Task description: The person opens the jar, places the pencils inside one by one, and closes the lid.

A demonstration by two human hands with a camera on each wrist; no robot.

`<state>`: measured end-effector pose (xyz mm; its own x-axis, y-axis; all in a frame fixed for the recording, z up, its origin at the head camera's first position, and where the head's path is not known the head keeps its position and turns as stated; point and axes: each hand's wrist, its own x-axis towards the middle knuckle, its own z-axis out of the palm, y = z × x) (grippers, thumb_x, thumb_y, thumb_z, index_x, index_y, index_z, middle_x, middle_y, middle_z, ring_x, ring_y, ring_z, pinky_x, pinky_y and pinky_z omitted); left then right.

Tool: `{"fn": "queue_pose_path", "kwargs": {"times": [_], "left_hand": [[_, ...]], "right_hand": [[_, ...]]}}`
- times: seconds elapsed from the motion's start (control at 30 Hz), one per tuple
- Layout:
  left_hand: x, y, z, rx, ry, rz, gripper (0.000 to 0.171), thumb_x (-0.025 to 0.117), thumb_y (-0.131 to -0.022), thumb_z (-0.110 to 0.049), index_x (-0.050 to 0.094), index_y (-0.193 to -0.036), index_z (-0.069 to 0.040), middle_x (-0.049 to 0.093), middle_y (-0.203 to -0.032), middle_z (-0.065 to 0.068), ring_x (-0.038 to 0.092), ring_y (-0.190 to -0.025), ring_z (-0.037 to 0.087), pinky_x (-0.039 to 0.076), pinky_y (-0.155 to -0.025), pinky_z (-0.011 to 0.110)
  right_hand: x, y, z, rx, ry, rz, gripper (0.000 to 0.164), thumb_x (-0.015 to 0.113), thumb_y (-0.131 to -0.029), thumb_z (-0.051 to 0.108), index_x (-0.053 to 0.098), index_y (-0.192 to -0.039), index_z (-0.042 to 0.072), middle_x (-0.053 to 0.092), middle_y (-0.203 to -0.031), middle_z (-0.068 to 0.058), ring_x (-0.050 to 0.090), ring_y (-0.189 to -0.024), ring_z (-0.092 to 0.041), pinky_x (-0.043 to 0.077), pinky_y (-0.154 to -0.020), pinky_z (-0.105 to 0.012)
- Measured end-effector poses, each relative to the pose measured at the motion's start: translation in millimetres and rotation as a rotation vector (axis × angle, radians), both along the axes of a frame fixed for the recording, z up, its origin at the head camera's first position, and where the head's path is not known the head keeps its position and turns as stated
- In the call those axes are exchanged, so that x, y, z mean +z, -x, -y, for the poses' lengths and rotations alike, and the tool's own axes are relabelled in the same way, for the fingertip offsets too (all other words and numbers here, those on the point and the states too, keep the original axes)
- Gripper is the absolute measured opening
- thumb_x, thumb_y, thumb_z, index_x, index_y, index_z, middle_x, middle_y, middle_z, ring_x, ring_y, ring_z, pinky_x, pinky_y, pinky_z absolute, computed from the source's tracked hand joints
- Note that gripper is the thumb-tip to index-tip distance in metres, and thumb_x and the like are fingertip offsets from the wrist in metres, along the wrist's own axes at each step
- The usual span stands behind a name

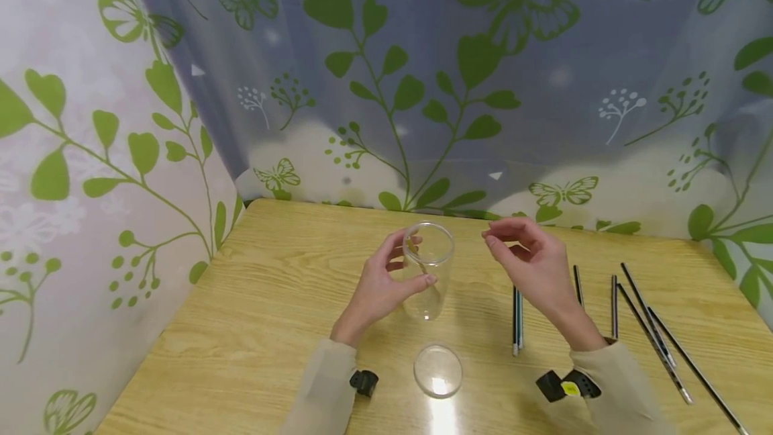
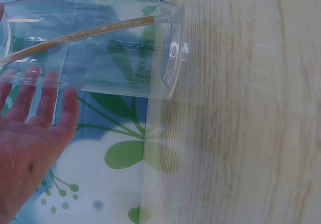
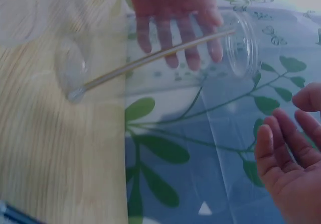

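My left hand (image 1: 377,280) holds a clear, open-topped jar (image 1: 427,304) from its left side, thumb toward the near side and fingers behind. Inside the jar a yellow pencil (image 2: 100,31) leans at a slant, eraser end at the bottom and other end near the rim. To the right of the rim hovers my right hand (image 1: 537,267), apart from the jar, its fingers loosely bent. Nothing lies between its thumb and fingertips, and the right wrist view shows the same gap. A round clear lid (image 1: 437,371) lies flat on the table just in front of the jar.
Two dark pencils (image 1: 516,321) lie side by side below my right hand. Several more dark pencils (image 1: 697,371) are scattered and crossed at the right of the wooden table (image 1: 253,327). A patterned curtain (image 1: 423,86) hangs along the table's back edge.
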<state>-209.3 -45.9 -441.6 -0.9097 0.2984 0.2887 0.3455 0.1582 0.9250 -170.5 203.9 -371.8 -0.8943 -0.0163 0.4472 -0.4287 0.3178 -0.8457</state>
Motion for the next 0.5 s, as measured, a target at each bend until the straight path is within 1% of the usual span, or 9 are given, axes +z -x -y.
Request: {"fn": "queue_pose_path", "kwargs": {"times": [0.1,0.2,0.37,0.5], "left_hand": [[0.2,0.5,1,-0.001,-0.001,-0.002,0.072,0.087,-0.081,-0.027,0.051,-0.143,-0.035,0.062,-0.136,-0.007,0.057,-0.127,0.022,0.050,-0.105,0.043],[0.6,0.1,1,0.002,-0.004,0.000,0.072,0.087,-0.081,-0.026,0.052,-0.143,-0.035,0.062,-0.136,-0.007,0.057,-0.127,0.023,0.049,-0.105,0.044],[0.8,-0.6,1,0.005,-0.005,0.005,0.073,0.087,-0.081,-0.025,0.052,-0.143,-0.035,0.062,-0.135,-0.008,0.057,-0.127,0.021,0.049,-0.105,0.047],[0.8,-0.7,0,0.003,-0.001,0.012,0.072,0.087,-0.081,-0.025,0.052,-0.143,-0.035,0.061,-0.136,-0.009,0.057,-0.127,0.019,0.048,-0.106,0.047]], "right_hand": [[-6.4,-2.2,-13,-0.056,-0.070,0.049,0.019,0.068,-0.098,0.009,0.069,-0.116,0.005,0.068,-0.103,0.019,0.066,-0.093,0.006,0.055,-0.074,-0.014],[-14.9,-3.8,-23,-0.099,-0.127,0.083,0.020,0.069,-0.098,0.017,0.069,-0.117,0.008,0.067,-0.103,0.018,0.066,-0.090,0.004,0.054,-0.072,-0.014],[-29.8,-6.3,-36,-0.136,-0.193,0.117,0.022,0.068,-0.100,0.021,0.069,-0.117,0.010,0.068,-0.103,0.011,0.064,-0.089,0.004,0.053,-0.072,-0.016],[-38.3,-8.0,-44,-0.165,-0.236,0.131,0.021,0.067,-0.100,0.024,0.069,-0.116,0.010,0.070,-0.102,0.006,0.064,-0.087,0.005,0.053,-0.071,-0.016]]}}
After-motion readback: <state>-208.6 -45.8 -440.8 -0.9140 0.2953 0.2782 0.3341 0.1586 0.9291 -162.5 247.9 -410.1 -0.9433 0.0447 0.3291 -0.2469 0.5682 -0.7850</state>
